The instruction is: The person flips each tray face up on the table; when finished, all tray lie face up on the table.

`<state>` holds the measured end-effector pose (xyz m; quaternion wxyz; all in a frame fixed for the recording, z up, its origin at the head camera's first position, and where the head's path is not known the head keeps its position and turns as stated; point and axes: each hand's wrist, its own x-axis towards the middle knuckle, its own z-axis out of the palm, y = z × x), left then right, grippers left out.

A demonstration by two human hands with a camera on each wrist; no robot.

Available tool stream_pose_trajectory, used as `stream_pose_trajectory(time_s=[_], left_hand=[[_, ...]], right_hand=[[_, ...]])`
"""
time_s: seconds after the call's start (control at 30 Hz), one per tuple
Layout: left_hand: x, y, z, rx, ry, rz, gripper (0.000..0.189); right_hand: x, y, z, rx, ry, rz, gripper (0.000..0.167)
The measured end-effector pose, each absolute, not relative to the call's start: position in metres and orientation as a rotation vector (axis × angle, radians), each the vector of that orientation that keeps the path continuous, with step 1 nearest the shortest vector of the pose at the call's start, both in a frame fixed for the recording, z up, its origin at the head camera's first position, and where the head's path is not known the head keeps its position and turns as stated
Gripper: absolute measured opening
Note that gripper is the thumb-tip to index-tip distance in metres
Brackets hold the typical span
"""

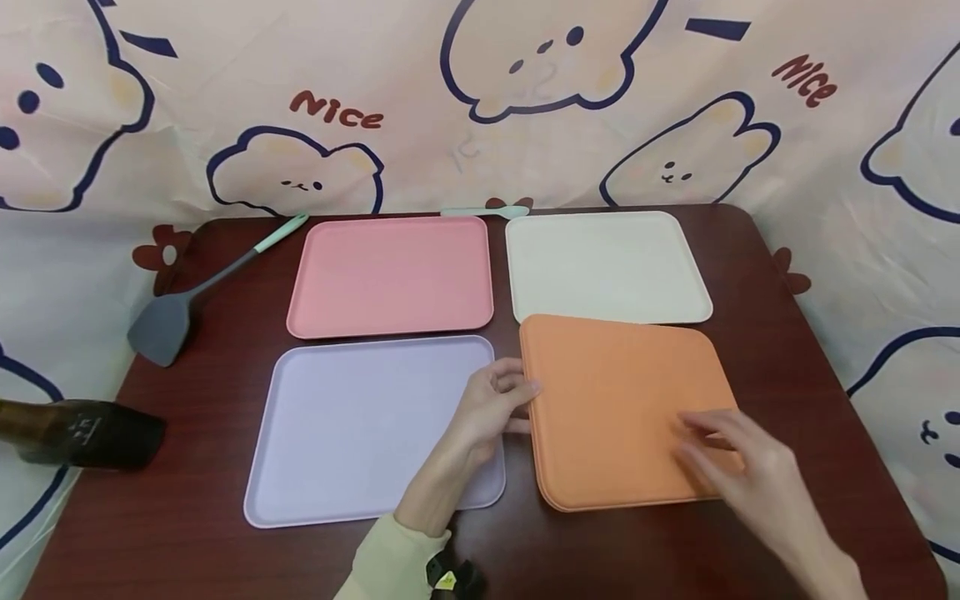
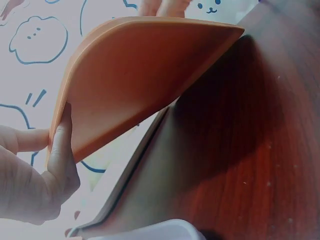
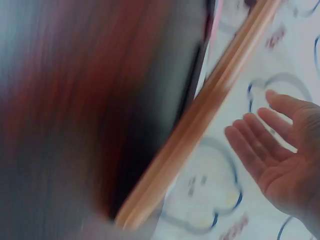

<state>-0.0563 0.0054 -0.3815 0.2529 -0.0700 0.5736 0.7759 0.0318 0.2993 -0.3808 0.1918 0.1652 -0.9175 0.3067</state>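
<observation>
An orange tray (image 1: 607, 400) is raised off the table at the right front, tilted; its edge looks doubled, like trays stacked together. My left hand (image 1: 487, 412) grips its left edge, thumb on top and fingers below. In the left wrist view, the underside of the orange tray (image 2: 130, 70) shows above the wood. My right hand (image 1: 765, 475) hovers by the tray's right side, blurred, its fingers loosely bent. The right wrist view has that hand (image 3: 280, 155) apart from the tray edge (image 3: 175, 150), fingers extended and holding nothing.
A lavender tray (image 1: 367, 433), a pink tray (image 1: 393, 275) and a white tray (image 1: 603, 267) lie on the dark wooden table (image 1: 195, 500). A grey spatula (image 1: 161, 325) and a dark bottle-like object (image 1: 97, 433) are at the left. A pale green utensil (image 1: 483, 212) lies at the back edge.
</observation>
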Motion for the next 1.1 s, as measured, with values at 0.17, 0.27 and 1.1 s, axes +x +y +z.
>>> stream_pose_trajectory(time_s=[0.17,0.27,1.1], left_hand=[[-0.060,0.006,-0.375,-0.196,1.555,2.119,0.025],[-0.061,0.009,-0.370,-0.191,1.538,2.124,0.024],[-0.056,0.018,-0.355,-0.140,1.522,2.163,0.023]], right_hand=[[0.050,0.261,-0.375,0.699,-2.505,0.875,0.041],[0.058,0.245,-0.372,0.772,-2.482,0.854,0.042],[0.071,0.212,-0.390,0.403,-2.281,0.415,0.028]])
